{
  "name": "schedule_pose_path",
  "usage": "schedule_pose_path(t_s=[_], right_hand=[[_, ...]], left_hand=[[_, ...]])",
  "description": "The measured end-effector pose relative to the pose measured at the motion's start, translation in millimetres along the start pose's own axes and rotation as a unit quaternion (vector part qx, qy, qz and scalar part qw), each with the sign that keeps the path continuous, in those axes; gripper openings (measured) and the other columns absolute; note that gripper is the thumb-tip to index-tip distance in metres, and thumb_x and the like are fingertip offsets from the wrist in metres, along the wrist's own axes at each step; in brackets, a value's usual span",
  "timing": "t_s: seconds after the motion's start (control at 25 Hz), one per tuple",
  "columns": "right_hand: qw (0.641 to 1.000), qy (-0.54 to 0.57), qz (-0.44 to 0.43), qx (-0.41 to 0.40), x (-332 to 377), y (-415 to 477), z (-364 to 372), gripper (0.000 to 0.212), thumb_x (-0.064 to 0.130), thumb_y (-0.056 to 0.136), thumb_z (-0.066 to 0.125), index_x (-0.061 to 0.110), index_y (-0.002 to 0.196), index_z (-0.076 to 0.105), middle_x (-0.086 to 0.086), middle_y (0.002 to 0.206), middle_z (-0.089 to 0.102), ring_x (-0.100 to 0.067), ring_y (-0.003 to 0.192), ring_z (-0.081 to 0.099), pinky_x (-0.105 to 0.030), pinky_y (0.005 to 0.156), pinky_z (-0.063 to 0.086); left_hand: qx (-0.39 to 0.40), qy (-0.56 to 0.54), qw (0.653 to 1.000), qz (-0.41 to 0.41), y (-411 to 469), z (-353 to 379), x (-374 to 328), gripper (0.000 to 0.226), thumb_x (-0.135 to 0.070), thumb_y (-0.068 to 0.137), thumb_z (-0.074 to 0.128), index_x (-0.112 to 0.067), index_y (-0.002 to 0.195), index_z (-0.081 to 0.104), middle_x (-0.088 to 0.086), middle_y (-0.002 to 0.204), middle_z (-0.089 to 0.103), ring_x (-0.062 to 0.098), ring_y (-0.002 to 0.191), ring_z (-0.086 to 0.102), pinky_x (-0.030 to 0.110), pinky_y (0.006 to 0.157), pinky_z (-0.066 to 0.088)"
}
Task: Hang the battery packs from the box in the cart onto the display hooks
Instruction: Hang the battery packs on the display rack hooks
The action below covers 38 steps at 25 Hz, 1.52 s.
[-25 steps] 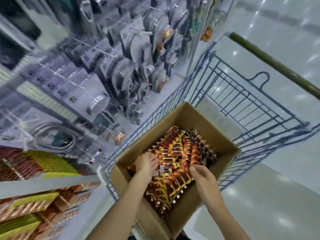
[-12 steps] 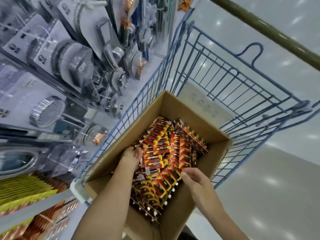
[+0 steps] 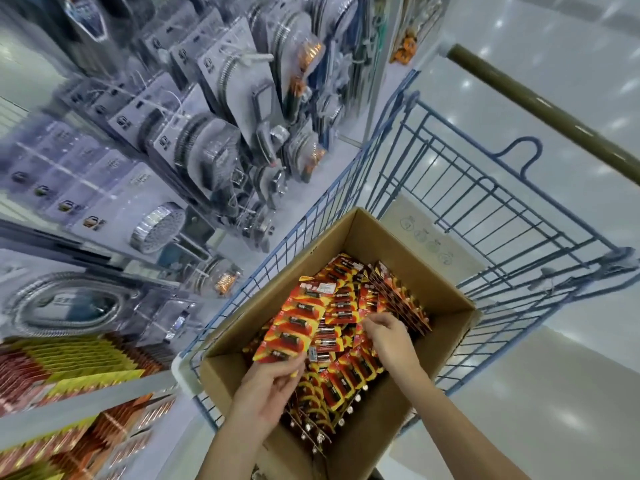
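Gathering of battery packs from the box in the cart.

The left hand [image 3: 272, 386] pinches a fanned stack of battery packs [image 3: 294, 323] by its lower edge, thumb and fingers closed on the cards, just above the loose packs [image 3: 346, 372] filling the box [image 3: 446, 289] in the cart [image 3: 502, 216]. The right hand [image 3: 389, 336] reaches down among the loose packs with its fingers curled; whether they have hold of one cannot be told. To do this well, I judge, square the fan so the hang holes align, grip away from the holes, and take only what one hook accepts. The battery display [image 3: 62, 368] stands left of the cart.
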State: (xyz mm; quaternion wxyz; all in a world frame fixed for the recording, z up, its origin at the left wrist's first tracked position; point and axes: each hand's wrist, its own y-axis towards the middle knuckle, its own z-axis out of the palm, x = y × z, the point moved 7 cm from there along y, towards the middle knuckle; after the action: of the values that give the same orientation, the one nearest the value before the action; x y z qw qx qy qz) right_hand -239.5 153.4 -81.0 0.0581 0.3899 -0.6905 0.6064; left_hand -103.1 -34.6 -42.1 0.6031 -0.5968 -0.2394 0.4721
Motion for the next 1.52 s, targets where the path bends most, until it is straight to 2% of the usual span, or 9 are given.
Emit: schedule_pose_path(t_s=[0.28, 0.36, 0.48, 0.64, 0.88, 1.04, 1.2, 1.32, 1.52], right_hand=[[0.998, 0.009, 0.055, 0.029, 14.5, 127.5, 65.4, 0.017, 0.016, 0.095, 0.059, 0.016, 0.077, 0.058, -0.006, 0.08, 0.059, -0.021, 0.072, 0.058, -0.039, 0.069, 0.055], [0.997, 0.011, 0.079, 0.001, 8.5, 158.1, 76.3, 0.017, 0.028, 0.091, 0.064, 0.011, 0.094, 0.065, -0.006, 0.092, 0.067, -0.023, 0.083, 0.066, -0.042, 0.078, 0.058], [0.991, -0.04, 0.103, -0.072, 9.7, 182.4, 82.0, 0.062, 0.053, 0.083, 0.073, 0.001, 0.116, 0.067, -0.012, 0.107, 0.071, -0.032, 0.1, 0.069, -0.041, 0.082, 0.055], [0.989, -0.097, 0.072, -0.085, 16.2, 187.0, 87.9, 0.051, 0.043, 0.089, 0.071, 0.001, 0.118, 0.067, -0.013, 0.114, 0.07, -0.034, 0.108, 0.067, -0.038, 0.09, 0.055], [0.975, 0.174, 0.127, -0.055, -9.0, 164.7, 74.9, 0.031, 0.004, 0.095, 0.065, -0.003, 0.125, 0.06, -0.016, 0.112, 0.071, -0.024, 0.089, 0.068, -0.024, 0.043, 0.054], [0.969, 0.194, 0.152, -0.034, -17.0, 136.0, 59.0, 0.022, -0.004, 0.095, 0.064, -0.001, 0.116, 0.064, -0.011, 0.098, 0.072, -0.019, 0.078, 0.067, -0.039, 0.089, 0.061], [0.976, 0.197, 0.092, 0.0, -11.5, 67.6, 27.4, 0.019, 0.0, 0.1, 0.058, 0.008, 0.116, 0.064, -0.009, 0.103, 0.072, -0.02, 0.09, 0.07, -0.033, 0.075, 0.057], [0.973, 0.222, 0.031, 0.053, -2.8, 10.1, 14.1, 0.026, 0.001, 0.099, 0.06, 0.01, 0.123, 0.063, -0.017, 0.112, 0.075, -0.033, 0.1, 0.075, -0.047, 0.086, 0.059], [0.955, 0.247, -0.083, 0.141, 29.3, -92.6, 14.7, 0.037, 0.007, 0.098, 0.064, 0.013, 0.134, 0.057, -0.019, 0.123, 0.072, -0.038, 0.114, 0.07, -0.059, 0.102, 0.051]], left_hand=[[-0.03, 0.039, 0.994, 0.097, -27.9, -48.9, -12.8, 0.092, -0.006, 0.039, 0.099, -0.004, 0.123, 0.062, 0.017, 0.112, 0.075, 0.031, 0.102, 0.073, 0.036, 0.078, 0.055], [-0.045, 0.05, 0.989, 0.131, -25.1, -59.0, -17.1, 0.097, -0.012, 0.026, 0.103, -0.009, 0.115, 0.066, 0.015, 0.106, 0.078, 0.03, 0.096, 0.076, 0.037, 0.078, 0.055], [-0.037, 0.056, 0.985, 0.161, -21.4, -63.7, -22.9, 0.084, 0.006, 0.04, 0.093, -0.006, 0.119, 0.067, 0.017, 0.107, 0.078, 0.035, 0.103, 0.074, 0.04, 0.082, 0.055], [-0.03, 0.072, 0.982, 0.173, -18.8, -63.5, -16.6, 0.081, 0.013, 0.039, 0.095, -0.007, 0.113, 0.069, 0.015, 0.102, 0.079, 0.033, 0.097, 0.075, 0.041, 0.082, 0.055], [0.003, 0.044, 0.981, 0.187, -32.7, -55.5, -9.8, 0.115, -0.016, 0.01, 0.104, -0.003, 0.118, 0.066, 0.019, 0.104, 0.077, 0.035, 0.099, 0.075, 0.039, 0.076, 0.058], [0.052, 0.05, 0.972, 0.222, -51.9, -48.8, -20.8, 0.109, -0.007, 0.016, 0.104, -0.004, 0.118, 0.065, 0.018, 0.101, 0.078, 0.035, 0.096, 0.076, 0.032, 0.069, 0.062], [0.09, 0.039, 0.964, 0.247, -76.3, -49.2, -29.9, 0.085, 0.009, 0.033, 0.088, -0.003, 0.115, 0.067, 0.017, 0.093, 0.077, 0.029, 0.083, 0.077, 0.033, 0.067, 0.064], [0.124, 0.024, 0.959, 0.253, -95.3, -51.9, -34.3, 0.065, 0.005, 0.026, 0.096, -0.005, 0.088, 0.079, 0.021, 0.09, 0.076, 0.03, 0.078, 0.077, 0.034, 0.066, 0.064], [0.155, -0.005, 0.954, 0.258, -129.8, -67.9, -37.9, 0.099, 0.002, 0.014, 0.102, 0.005, 0.107, 0.07, 0.022, 0.09, 0.075, 0.032, 0.076, 0.077, 0.033, 0.061, 0.063]])
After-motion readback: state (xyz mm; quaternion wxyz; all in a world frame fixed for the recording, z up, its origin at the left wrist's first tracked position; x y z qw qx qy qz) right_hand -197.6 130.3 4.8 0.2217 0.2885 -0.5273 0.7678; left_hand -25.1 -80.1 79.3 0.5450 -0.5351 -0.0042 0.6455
